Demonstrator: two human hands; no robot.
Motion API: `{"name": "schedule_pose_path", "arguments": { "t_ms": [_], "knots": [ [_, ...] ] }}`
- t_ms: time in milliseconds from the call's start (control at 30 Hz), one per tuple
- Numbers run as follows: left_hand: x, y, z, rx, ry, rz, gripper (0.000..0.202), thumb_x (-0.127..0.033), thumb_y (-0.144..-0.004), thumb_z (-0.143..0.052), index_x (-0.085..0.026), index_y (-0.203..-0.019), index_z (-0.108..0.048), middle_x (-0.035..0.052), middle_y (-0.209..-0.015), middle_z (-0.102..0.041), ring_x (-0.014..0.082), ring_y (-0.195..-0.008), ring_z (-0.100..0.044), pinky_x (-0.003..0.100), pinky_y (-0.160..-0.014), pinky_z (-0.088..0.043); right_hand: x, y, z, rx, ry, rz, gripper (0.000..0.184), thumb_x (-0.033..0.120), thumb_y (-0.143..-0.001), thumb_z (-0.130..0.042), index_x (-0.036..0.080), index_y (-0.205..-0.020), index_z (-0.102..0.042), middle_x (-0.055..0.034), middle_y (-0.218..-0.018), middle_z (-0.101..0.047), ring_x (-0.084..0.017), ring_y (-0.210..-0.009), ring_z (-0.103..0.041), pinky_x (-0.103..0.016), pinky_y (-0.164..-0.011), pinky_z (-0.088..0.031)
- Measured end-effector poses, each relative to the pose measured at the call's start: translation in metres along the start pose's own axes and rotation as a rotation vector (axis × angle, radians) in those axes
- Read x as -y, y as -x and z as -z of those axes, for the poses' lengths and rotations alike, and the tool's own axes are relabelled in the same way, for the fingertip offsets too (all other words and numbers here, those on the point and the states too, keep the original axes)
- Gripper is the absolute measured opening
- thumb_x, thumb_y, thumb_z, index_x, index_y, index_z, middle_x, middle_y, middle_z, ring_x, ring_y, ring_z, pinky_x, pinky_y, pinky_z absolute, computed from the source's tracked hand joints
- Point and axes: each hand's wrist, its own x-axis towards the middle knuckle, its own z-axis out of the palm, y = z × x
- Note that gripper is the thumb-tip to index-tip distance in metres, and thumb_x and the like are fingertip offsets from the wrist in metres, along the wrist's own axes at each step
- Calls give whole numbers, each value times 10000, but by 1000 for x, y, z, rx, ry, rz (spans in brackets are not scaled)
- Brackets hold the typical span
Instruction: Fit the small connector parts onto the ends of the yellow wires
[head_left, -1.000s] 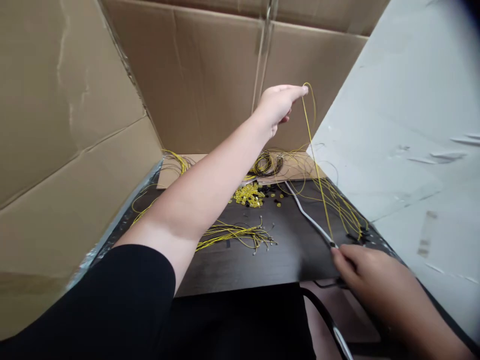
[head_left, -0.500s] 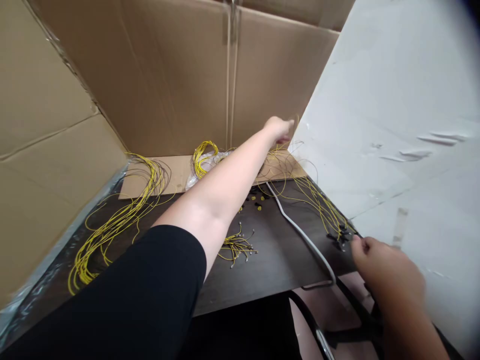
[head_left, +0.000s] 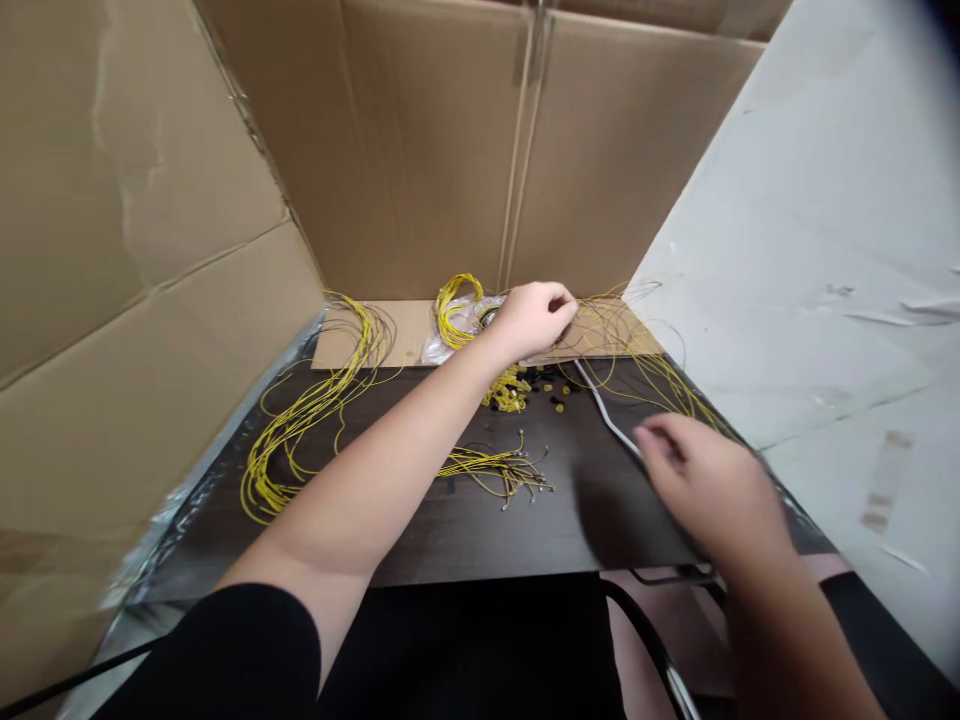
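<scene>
Where R hand (head_left: 709, 480) blocks, yel. wires (head_left: 684, 392) pt. hidden.

Cardboard walls (head_left: 427, 160) around a dark table (head_left: 480, 550) strewn with yellow wires (head_left: 307, 415) suggest a workshop.

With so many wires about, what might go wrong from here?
The left forearm appears to reach over the small yellow pieces; a low sweep might scatter them. Near the right hand, loose yellow wires cross each other and could tangle or snag.
</scene>
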Motion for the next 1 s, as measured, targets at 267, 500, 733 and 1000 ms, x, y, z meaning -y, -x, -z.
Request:
{"name": "schedule_pose_path", "arguments": {
  "t_ms": [267, 500, 733, 1000],
  "knots": [
    [29, 136, 31, 199, -311, -35, 224, -163, -858, -508, -170, -915, -724, 87, -949, -722, 226, -878, -645, 349, -792, -482, 95, -58, -38, 476, -110, 632, 263, 94, -823, -519, 212, -968, -704, -86, -964, -689, -186, -771, -641, -264, -648, -384],
    [49, 177, 33, 306, -310, -97, 190, -333, -900, -605, -207, -961, -733, 58, -911, -688, 222, -900, -634, 352, -850, -469, 102, -66, -64, 508, -373, 664, 238, 100, -849, -483, 206, -901, -690, -32, -891, -711, -159, -817, -625, -260, -766, -436],
    [52, 183, 35, 216, -175, -42, 184, -305, -946, -567, -196, -916, -713, 24, -899, -680, 146, -836, -628, 265, -792, -475, 94, -69, -73, 466, -672, 502, 290, 385, -978, -455, 177, -941, -654, -36, -865, -692, -147, -777, -611, -259, -717, -463],
    [46, 184, 39, 59, 115, 222, 176, -321, -907, -584, -207, -831, -694, -30, -781, -703, 130, -715, -621, 253, -691, -464, 100, -64, -77, 692, -1144, 255, 577, 632, -970, -367, 133, -908, -649, -54, -749, -655, -147, -690, -585, -281, -702, -472]
  ]
}}
